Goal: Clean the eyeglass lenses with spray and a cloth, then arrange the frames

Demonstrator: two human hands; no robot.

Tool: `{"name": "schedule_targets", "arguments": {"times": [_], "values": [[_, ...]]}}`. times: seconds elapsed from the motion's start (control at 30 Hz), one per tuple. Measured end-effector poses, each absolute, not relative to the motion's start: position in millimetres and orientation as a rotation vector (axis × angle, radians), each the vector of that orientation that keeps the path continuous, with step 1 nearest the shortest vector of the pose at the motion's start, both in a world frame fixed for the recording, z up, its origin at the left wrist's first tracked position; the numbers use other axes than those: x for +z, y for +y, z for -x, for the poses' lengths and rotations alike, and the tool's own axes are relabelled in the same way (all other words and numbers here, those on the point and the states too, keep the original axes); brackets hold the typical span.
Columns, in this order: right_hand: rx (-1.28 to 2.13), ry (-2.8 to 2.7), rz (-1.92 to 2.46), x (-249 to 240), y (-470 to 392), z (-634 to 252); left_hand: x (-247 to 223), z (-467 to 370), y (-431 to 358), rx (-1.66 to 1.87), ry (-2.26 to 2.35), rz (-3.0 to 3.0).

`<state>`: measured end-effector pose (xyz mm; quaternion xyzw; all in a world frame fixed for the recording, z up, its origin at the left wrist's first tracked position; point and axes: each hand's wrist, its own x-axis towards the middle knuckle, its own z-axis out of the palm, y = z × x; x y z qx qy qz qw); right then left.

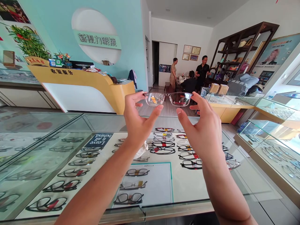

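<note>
A pair of eyeglasses [167, 95] with clear lenses and a dark thin top rim is held up level above the glass display case. My left hand [138, 117] grips its left end by the temple hinge, fingers curled and thumb below the lens. At the other end my right hand [199, 123] pinches the right hinge the same way. Red print shows on the right lens. Something white and crumpled, perhaps a cloth [142, 150], shows beside my left wrist; whether my hand touches it I cannot tell.
Below my arms the glass display case [150, 207] holds rows of eyeglasses [162, 144] and a blue sign [98, 140]. A yellow counter [98, 82] stands beyond at left. More glass cases [276, 150] line the right. Several people [202, 70] are at the back near a dark shelf [241, 48].
</note>
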<state>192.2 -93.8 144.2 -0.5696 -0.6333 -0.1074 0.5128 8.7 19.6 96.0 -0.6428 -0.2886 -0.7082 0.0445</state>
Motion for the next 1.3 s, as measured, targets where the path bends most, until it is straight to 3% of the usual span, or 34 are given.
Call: {"name": "schedule_targets", "arguments": {"times": [0.93,1.3], "values": [[-0.144,-1.451,1.362,138.8,-80.4,-198.3,102.7,-7.5,5.0,-2.004,-0.525,1.793],[-0.194,-1.494,1.342,139.8,-84.8,-196.7,102.7,-4.1,13.1,-2.145,-0.763,1.944]]}}
